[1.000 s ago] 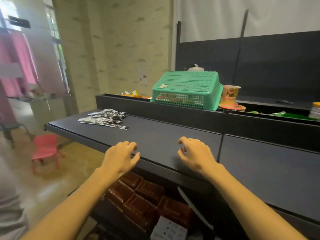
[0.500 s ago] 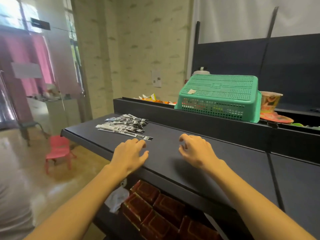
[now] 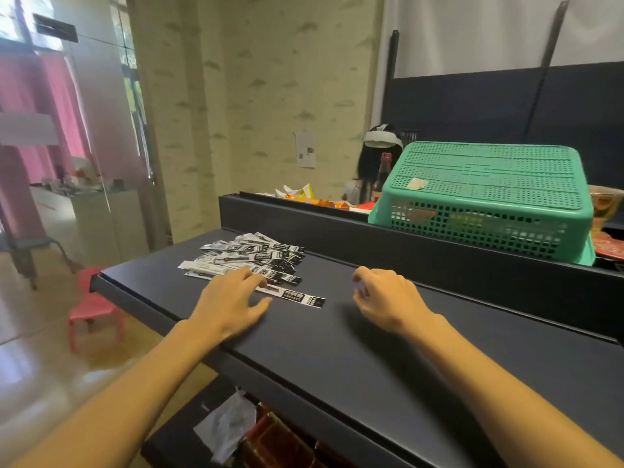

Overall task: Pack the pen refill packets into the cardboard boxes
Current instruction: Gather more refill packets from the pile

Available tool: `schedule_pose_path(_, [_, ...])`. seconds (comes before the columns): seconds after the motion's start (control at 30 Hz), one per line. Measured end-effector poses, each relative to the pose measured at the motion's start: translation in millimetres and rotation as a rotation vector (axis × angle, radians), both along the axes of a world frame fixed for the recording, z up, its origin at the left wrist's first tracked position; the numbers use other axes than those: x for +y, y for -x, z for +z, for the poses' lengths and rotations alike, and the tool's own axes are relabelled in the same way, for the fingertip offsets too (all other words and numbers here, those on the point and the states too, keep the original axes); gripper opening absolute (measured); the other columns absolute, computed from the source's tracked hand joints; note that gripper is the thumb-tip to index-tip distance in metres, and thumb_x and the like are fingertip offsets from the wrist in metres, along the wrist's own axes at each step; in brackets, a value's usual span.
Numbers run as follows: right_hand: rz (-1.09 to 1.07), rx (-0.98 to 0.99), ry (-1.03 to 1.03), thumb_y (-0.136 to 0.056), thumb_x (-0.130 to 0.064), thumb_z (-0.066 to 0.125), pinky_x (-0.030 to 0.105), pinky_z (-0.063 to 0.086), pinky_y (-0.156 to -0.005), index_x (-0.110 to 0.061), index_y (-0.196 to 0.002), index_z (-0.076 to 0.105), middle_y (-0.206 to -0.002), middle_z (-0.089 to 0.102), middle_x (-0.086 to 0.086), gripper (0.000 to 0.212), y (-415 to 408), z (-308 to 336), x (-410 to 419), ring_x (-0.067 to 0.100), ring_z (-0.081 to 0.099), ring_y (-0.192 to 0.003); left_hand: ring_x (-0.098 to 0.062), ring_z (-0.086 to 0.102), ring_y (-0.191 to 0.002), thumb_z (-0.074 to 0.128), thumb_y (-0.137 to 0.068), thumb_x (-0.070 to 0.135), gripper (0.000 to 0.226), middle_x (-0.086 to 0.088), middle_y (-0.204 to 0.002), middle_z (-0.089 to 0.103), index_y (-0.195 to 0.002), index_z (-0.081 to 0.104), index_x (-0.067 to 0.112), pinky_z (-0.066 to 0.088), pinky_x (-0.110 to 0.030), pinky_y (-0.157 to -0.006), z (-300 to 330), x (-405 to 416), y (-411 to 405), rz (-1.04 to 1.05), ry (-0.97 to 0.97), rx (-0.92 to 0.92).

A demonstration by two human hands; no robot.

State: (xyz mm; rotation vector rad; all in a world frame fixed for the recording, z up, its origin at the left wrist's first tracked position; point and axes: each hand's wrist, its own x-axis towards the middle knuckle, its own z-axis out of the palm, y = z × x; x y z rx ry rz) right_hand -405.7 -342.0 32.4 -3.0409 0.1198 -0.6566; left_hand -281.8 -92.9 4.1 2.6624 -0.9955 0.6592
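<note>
Two bare hands are over the dark matte tabletop (image 3: pixel 371 359), and neither holds anything that I can see. My left hand (image 3: pixel 229 304) lies flat with its fingers spread and nearly straight, the fingertips (image 3: pixel 251 276) touching or just over the near edge of the loose pile of black-and-white pen refill packets (image 3: pixel 250 256). The nearest single packet (image 3: pixel 293 295) runs out from under those fingers toward about 4 o'clock, its long axis slanting left-to-right across the table, black printed end to the right. My right hand (image 3: pixel 385 298) hovers with fingers loosely curled, apart from that packet's right end, which lies at roughly 9 o'clock from it. So the left hand is plainly the nearer one; I judge it should pinch or slide across the strip's short width. The rest of the pile fans out at 12 o'clock from the left hand, strips mostly parallel. The upturned green perforated plastic basket (image 3: pixel 486 194) sits at 1 o'clock, well apart. No cardboard box is clearly visible on the tabletop.
</note>
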Motion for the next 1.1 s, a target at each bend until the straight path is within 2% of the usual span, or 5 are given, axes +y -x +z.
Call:
schedule_pose_path(0.3, [-0.168, 0.021, 0.001, -0.097, -0.032, 0.047, 0.029, 0.035, -0.07, -0.019, -0.126, 0.049, -0.118, 0.061, 0.002, 0.031, -44.5, -6.3, 16.4, 0.028, 0.058, -0.103, -0.025, 0.051, -0.118, 0.03, -0.067, 0.089, 0.087, -0.004, -0.129, 0.053, -0.125, 0.057, 0.029, 0.043, -0.044, -0.094, -5.9, 37.4, -99.2, -0.115, -0.072, -0.006])
schedule_pose_path(0.53, [-0.314, -0.02, -0.066, -0.096, -0.033, 0.046, 0.031, 0.041, -0.073, -0.023, -0.123, 0.05, -0.115, 0.062, -0.003, 0.029, -60.4, -15.0, 41.9, 0.024, 0.057, -0.106, -0.024, 0.018, -0.143, 0.018, -0.05, 0.101, 0.116, -0.003, -0.155, 0.024, -0.146, 0.029, 0.036, 0.014, -0.04, -0.116, -4.4, 37.5, -161.3, -0.234, -0.102, 0.122])
schedule_pose_path(0.73, [-0.398, -0.014, -0.092, -0.094, -0.035, 0.047, 0.032, 0.044, -0.077, -0.027, -0.121, 0.05, -0.11, 0.062, -0.008, 0.028, -53.6, -23.7, 47.6, 0.024, 0.057, -0.104, -0.02, 0.017, -0.143, 0.023, -0.056, 0.099, 0.103, 0.005, -0.153, 0.025, -0.144, 0.026, 0.044, 0.015, -0.046, -0.116, -18.5, 16.7, -184.5, -0.317, -0.129, 0.255])
schedule_pose_path(0.9, [-0.408, -0.045, -0.097, -0.093, -0.034, 0.05, 0.028, 0.037, -0.068, -0.028, -0.116, 0.052, -0.105, 0.062, -0.01, 0.024, -53.4, -17.1, 36.1, 0.021, 0.057, -0.102, -0.013, 0.03, -0.132, 0.021, -0.06, 0.097, 0.094, 0.009, -0.143, 0.038, -0.136, 0.039, 0.045, 0.023, -0.038, -0.113, -18.6, 4.4, -178.3, -0.405, -0.046, 0.233])
schedule_pose_path(1.1, [-0.401, -0.059, -0.097, -0.093, -0.032, 0.051, 0.029, 0.042, -0.068, -0.027, -0.114, 0.053, -0.097, 0.061, -0.01, 0.021, -46.0, -13.9, 32.0, 0.019, 0.058, -0.094, -0.014, 0.019, -0.141, 0.027, -0.069, 0.089, 0.082, 0.006, -0.153, 0.026, -0.14, 0.034, 0.047, 0.016, -0.037, -0.117, -16.7, -4.1, -167.8, -0.518, -0.006, 0.146])
